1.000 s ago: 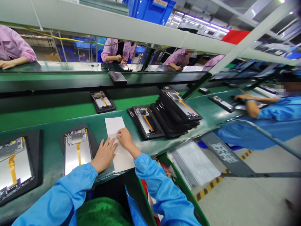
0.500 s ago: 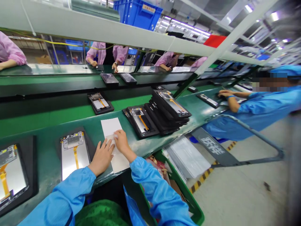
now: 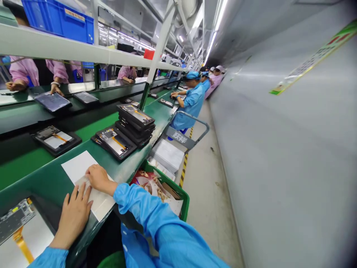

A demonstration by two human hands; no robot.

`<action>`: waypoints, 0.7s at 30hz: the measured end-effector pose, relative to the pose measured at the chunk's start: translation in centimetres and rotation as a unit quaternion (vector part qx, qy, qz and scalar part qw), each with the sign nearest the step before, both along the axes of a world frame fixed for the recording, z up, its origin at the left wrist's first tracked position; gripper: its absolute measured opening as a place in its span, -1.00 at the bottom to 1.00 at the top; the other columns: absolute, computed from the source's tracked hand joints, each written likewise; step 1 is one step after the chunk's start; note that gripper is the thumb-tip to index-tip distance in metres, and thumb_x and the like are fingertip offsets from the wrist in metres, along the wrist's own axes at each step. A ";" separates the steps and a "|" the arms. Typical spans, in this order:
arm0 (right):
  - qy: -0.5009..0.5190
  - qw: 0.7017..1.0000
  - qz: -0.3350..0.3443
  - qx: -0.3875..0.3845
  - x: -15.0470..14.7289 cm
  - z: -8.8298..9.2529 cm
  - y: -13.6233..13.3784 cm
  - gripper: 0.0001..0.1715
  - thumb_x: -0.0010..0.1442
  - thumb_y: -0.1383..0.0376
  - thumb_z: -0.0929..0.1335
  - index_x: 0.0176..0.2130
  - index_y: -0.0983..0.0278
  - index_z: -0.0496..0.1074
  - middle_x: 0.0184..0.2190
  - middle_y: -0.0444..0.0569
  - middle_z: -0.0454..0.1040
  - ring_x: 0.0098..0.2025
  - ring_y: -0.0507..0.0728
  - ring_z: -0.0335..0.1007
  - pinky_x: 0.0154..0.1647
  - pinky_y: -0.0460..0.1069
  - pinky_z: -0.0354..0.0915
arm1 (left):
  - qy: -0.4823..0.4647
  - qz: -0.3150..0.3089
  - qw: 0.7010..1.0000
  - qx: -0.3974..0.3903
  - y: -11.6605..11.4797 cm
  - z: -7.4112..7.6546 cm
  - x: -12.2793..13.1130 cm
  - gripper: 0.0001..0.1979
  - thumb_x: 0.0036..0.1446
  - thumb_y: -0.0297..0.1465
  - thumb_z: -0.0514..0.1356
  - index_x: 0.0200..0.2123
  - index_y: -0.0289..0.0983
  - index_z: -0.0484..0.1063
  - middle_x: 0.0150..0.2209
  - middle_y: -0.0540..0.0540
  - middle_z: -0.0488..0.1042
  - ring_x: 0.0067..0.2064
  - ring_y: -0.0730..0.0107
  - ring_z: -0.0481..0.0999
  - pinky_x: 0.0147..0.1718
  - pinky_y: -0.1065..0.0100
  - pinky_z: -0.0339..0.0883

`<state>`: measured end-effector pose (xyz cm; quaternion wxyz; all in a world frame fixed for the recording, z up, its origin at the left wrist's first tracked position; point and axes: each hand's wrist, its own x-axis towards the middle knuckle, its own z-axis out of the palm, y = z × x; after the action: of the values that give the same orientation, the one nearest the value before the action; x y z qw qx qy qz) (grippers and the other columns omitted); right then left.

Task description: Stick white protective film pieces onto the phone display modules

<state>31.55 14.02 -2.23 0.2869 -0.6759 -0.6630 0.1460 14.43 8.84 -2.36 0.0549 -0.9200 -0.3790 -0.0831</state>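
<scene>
A white paper sheet (image 3: pixel 79 163) lies on the green bench in front of me, with a duller, translucent-looking layer (image 3: pixel 99 201) over its nearer part. My left hand (image 3: pixel 74 216) rests flat at the sheet's left side, fingers stretched and slightly apart. Over the middle of the sheet, my right hand (image 3: pixel 97 178) has its fingers curled and pressed together; whatever they pinch is hidden. Left of my left hand lies an opened tablet (image 3: pixel 30 230) with a circuit board and an orange ribbon cable. Another opened tablet (image 3: pixel 117 143) sits beyond the sheet.
A stack of opened tablets (image 3: pixel 135 123) stands farther along the bench. One opened tablet (image 3: pixel 57 139) lies on the green belt. Below the bench edge are a green bin (image 3: pixel 184 206) of scraps and a loaded trolley (image 3: pixel 178 137). A co-worker in blue (image 3: pixel 189 100) sits beyond.
My view has swung to the right, so bench and hands appear farther left and a wall shows. Both hands stay at the sheet. Across the line, a co-worker's hand now touches a tablet.
</scene>
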 end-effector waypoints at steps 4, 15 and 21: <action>0.076 0.996 -0.015 0.048 1.6 1.8 -0.8 -0.89 0.35 0.34 0.32 -0.24 0.25 0.46 -0.20 -0.06 0.56 -0.12 0.06 0.45 -0.04 -0.05 0.32 | -0.008 0.001 1.000 0.001 0.2 0.4 0.7 -0.54 0.34 -0.41 -0.04 0.23 -0.31 0.41 0.30 -0.29 0.33 0.32 -0.15 0.26 0.17 -0.17 0.24; 0.352 0.902 0.251 -0.016 -6.5 8.5 -2.0 -0.87 0.29 0.22 0.32 -0.26 0.21 0.43 -0.24 -0.06 0.52 -0.19 0.10 0.45 -0.08 0.02 0.35 | -0.176 0.011 0.984 -0.032 -9.8 7.7 -6.4 -0.61 0.33 -0.47 0.03 0.18 -0.27 0.38 0.23 -0.22 0.40 0.29 0.16 0.34 0.28 -0.02 0.24; 0.261 0.920 0.287 -0.053 -14.5 5.9 -1.7 -0.89 0.23 0.34 0.32 -0.36 0.22 0.41 -0.03 0.01 0.46 0.07 0.13 0.39 0.10 0.08 0.30 | -0.275 0.211 0.938 0.012 -10.2 3.2 -15.2 -0.61 0.29 -0.57 0.02 0.13 -0.25 0.39 0.18 -0.27 0.40 0.26 0.09 0.32 0.18 -0.05 0.35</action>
<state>17.01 12.28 3.69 0.3595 -0.4091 -0.7212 0.4281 -0.78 -1.40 0.87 -0.0241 -0.7595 -0.5639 -0.3235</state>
